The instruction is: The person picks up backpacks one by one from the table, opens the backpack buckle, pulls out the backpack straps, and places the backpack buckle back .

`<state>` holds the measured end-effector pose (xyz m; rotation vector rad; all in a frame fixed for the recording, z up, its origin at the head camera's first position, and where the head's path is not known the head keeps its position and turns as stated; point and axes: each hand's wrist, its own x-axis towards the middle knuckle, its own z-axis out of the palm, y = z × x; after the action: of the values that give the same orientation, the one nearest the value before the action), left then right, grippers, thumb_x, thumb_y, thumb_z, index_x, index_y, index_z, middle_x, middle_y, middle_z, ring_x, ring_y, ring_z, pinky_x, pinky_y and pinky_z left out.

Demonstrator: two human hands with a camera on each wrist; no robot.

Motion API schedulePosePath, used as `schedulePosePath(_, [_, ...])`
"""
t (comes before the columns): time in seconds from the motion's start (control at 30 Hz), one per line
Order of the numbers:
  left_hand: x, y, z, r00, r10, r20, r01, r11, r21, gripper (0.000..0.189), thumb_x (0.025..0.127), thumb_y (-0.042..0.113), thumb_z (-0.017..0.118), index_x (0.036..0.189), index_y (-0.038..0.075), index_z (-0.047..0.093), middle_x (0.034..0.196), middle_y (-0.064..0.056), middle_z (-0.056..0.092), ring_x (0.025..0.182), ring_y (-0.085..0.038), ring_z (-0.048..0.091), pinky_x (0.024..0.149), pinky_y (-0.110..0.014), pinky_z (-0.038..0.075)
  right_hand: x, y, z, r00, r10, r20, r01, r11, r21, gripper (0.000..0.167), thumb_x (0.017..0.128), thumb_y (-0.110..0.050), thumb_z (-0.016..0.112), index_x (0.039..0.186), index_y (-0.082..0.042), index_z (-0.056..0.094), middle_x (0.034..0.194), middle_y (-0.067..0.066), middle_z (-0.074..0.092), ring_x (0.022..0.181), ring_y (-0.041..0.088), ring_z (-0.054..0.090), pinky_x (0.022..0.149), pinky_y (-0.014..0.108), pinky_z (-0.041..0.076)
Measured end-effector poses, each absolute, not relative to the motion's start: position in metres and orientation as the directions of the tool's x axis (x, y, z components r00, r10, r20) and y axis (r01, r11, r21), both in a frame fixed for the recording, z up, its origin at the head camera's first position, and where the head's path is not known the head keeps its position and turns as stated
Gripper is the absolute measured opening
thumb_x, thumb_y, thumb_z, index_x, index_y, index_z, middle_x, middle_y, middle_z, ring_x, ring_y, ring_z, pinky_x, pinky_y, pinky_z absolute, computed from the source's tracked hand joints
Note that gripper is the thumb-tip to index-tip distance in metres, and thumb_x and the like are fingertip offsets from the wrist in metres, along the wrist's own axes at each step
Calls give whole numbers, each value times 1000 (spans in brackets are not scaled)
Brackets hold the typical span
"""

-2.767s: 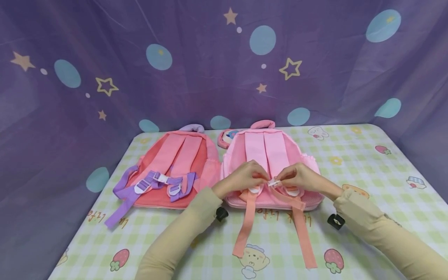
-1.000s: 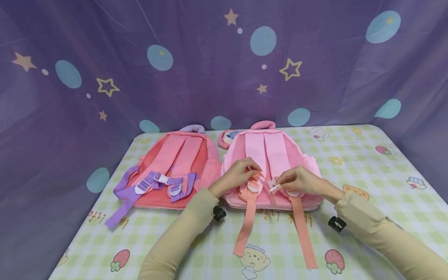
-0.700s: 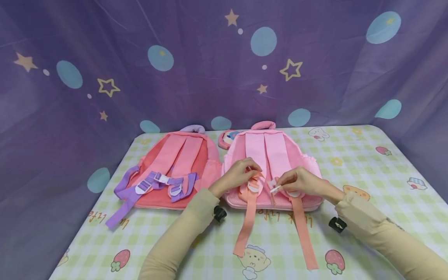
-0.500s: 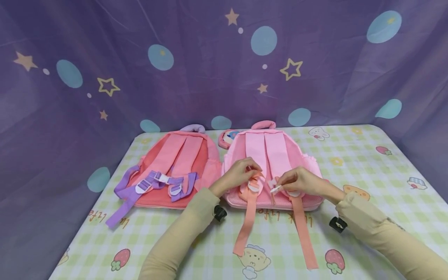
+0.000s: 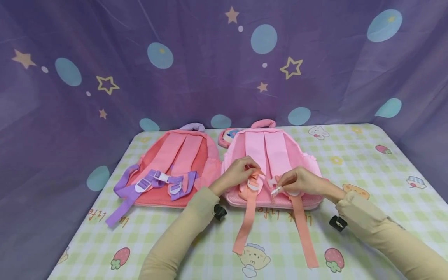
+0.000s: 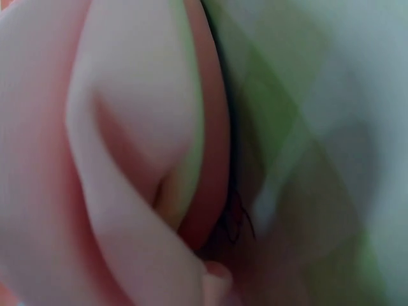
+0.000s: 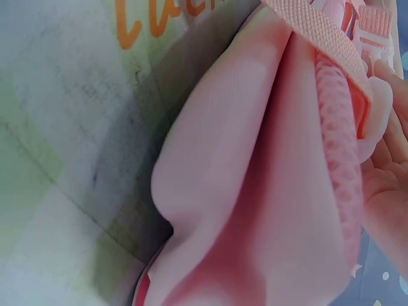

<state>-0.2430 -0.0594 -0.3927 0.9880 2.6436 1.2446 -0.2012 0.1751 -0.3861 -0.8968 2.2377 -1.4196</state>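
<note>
Head view: shows a light-pink backpack (image 5: 257, 146) lying back panel up on a green-and-white checked tablecloth (image 5: 357, 171), padded grab handle (image 5: 263, 123) at the far end. Has the left hand (image 5: 240, 171) over the lower back panel, thumb and fingertips together on the orange webbing (image 5: 258, 172) just above a white strap adjuster (image 5: 253, 185). Has the right hand (image 5: 300, 181) near it, not touching it, fingertips clamped on a white buckle piece (image 5: 276, 190) low at the panel's middle; too small to tell which half. Trails one orange strap tail (image 5: 245, 225) and another orange strap tail (image 5: 305, 237) from the panel's near edge onto the tablecloth. Shows alongside, side edges meeting, a coral backpack (image 5: 169, 149), also back panel up, with purple webbing (image 5: 124, 208) and a white side-release buckle (image 5: 161, 177) joined across its straps. Includes a small pink case (image 5: 225, 138) behind and between the two, partly covered. Shows beige sleeves (image 5: 201, 208), a black wristband (image 5: 219, 212) on one and another black wristband (image 5: 338, 223) by the other, and behind everything a purple curtain (image 5: 210, 89) printed with stars and pale blue discs. Offers through the left wrist camera only close, blurred pale-pink fabric folds (image 6: 140, 70) beside green check; cannot tell the grip from there. Shows through the right wrist camera the light-pink backpack's soft side, a mesh edge (image 7: 338, 140), translucent buckle plastic (image 7: 374, 37) near the right hand's fingers at the picture's edge, and orange printed lettering (image 7: 129, 27) on the tablecloth.
</note>
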Motion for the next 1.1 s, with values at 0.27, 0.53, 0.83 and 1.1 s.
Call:
schedulePosePath(0.27, [-245, -62, -394, -810, 546, 215, 516, 487, 705, 13, 82, 0, 57, 90, 3, 67, 84, -6, 60, 75, -13, 52, 69, -20, 43, -201, 175, -386, -747, -664, -7, -300, 348, -888, 10, 79, 0, 63, 87, 2, 68, 84, 9, 68, 80, 2, 60, 70, 21, 49])
schedulePosePath(0.53, [-244, -62, -395, -821, 533, 206, 497, 488, 717, 12, 81, -1, 57, 89, 2, 67, 84, -6, 60, 75, -13, 51, 69, -19, 42, -199, 176, -386, -740, -672, -16, -287, 338, -896, 9, 79, 0, 62, 85, 1, 68, 90, 12, 66, 81, 5, 58, 69, 21, 48])
schedulePosePath(0.83, [-243, -63, -397, -834, 510, 210, 486, 501, 716, 12, 81, 0, 58, 88, 3, 67, 84, -5, 61, 76, -13, 53, 71, -20, 42, -197, 175, -389, -732, -681, 1, -334, 357, -872, 10, 79, -2, 63, 86, -1, 68, 85, 8, 67, 67, 0, 53, 59, 17, 45])
schedulePosePath(1.1, [-244, -62, -399, -835, 496, 238, 496, 490, 717, 10, 80, 2, 61, 87, 4, 68, 82, -4, 62, 75, -12, 55, 70, -18, 43, -187, 174, -386, -769, -636, 66, -438, 448, -780, 12, 78, -7, 66, 89, -9, 70, 86, -1, 68, 77, 1, 53, 62, 17, 42])
